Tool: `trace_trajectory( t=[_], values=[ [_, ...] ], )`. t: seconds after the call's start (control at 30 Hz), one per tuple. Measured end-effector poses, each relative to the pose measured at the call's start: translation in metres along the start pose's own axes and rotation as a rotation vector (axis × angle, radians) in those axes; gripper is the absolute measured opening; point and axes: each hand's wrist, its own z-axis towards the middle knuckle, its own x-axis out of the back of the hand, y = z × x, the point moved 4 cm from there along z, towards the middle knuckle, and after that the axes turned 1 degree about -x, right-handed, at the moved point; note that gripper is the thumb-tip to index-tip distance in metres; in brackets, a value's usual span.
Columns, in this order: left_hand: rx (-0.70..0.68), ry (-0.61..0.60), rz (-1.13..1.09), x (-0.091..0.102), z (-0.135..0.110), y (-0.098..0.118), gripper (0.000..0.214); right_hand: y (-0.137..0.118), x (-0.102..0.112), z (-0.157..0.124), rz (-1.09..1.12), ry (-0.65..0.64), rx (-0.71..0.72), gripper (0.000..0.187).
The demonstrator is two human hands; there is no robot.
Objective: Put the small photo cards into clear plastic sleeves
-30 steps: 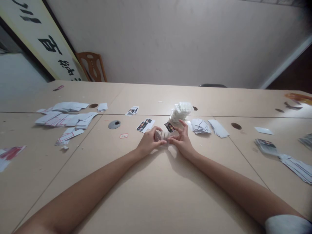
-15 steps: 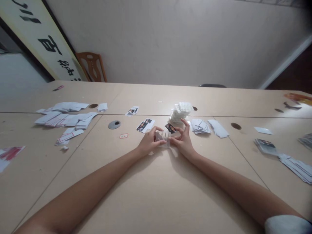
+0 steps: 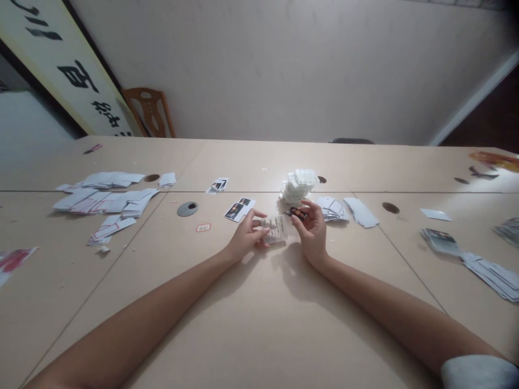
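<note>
My left hand (image 3: 248, 236) grips a clear plastic sleeve (image 3: 276, 229) by its left side, fingers and thumb closed on it. Small marks or print show on the sleeve. To its right, my right hand (image 3: 313, 232) pinches a small dark printed card (image 3: 299, 213) between thumb and fingers. The card and the sleeve look apart, with a narrow gap between the hands. Just behind them stands a leaning stack of clear plastic sleeves (image 3: 300, 185). Left of my left hand lie printed photo cards (image 3: 238, 209) on the table.
White paper slips lie in piles at the left (image 3: 106, 200). More white cards (image 3: 332, 208) and strips (image 3: 361, 212) are right of my hands. Farther right sit a card stack (image 3: 440, 241) and fanned slips (image 3: 491, 275). A grey grommet cover (image 3: 187, 208) and a red-bordered label (image 3: 203, 228) lie left.
My hands have drawn apart. The right hand has let go of the sleeve and now holds the dark card, turned and shifted rightward. My left hand keeps the sleeve.
</note>
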Motion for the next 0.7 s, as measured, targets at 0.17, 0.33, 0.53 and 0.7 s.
trace_trajectory(
  t=[0.17, 0.33, 0.53, 0.7],
  values=[
    [0.049, -0.023, -0.072, -0.011, -0.008, 0.005, 0.046, 0.0, -0.004, -0.002, -0.042, -0.093, -0.003, 0.016],
    [0.058, -0.035, -0.106, -0.011, -0.007, 0.003, 0.044, 0.007, -0.007, -0.005, -0.111, -0.208, -0.115, 0.015],
    [0.04, -0.095, -0.109, -0.011, -0.006, 0.0, 0.04, -0.001, -0.008, -0.009, -0.278, -0.193, 0.029, 0.015],
    [0.037, -0.139, -0.126, -0.014, -0.006, -0.001, 0.039, -0.011, -0.009, -0.015, -0.419, -0.201, 0.103, 0.012]
  ],
)
